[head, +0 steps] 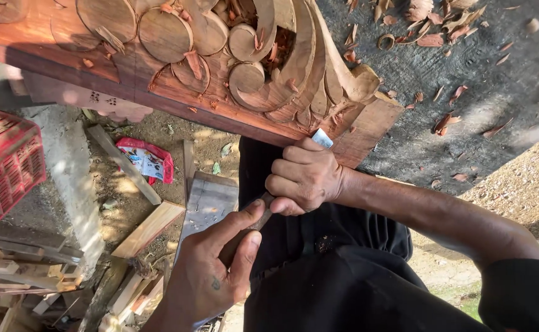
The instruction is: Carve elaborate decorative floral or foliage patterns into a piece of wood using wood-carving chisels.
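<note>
Your right hand (pixel 303 175) is clenched around the shaft of a chisel (pixel 322 138), just below the centre of the frame; its pale blade tip pokes out above your knuckles and meets the lower edge of the carved wooden panel (pixel 245 67), so the fist sits close to the cutting end, probably to steer it; your left hand (pixel 211 270), at the lower middle, wraps its thumb and forefinger about the chisel's wooden handle (pixel 262 212), a looser grasp that likely backs the tool from behind. The panel fills the top of the frame, with raised discs and curling scrolls, and rests tilted toward you, which brings its edge within reach; reddish wood chips (pixel 444 123) lie scattered on the dark surface at the upper right. At the left edge stands a red plastic crate (pixel 2 166); a red printed packet (pixel 147 160) lies on the dirt floor, and offcut boards (pixel 149 229) and planks are heaped at the lower left.
</note>
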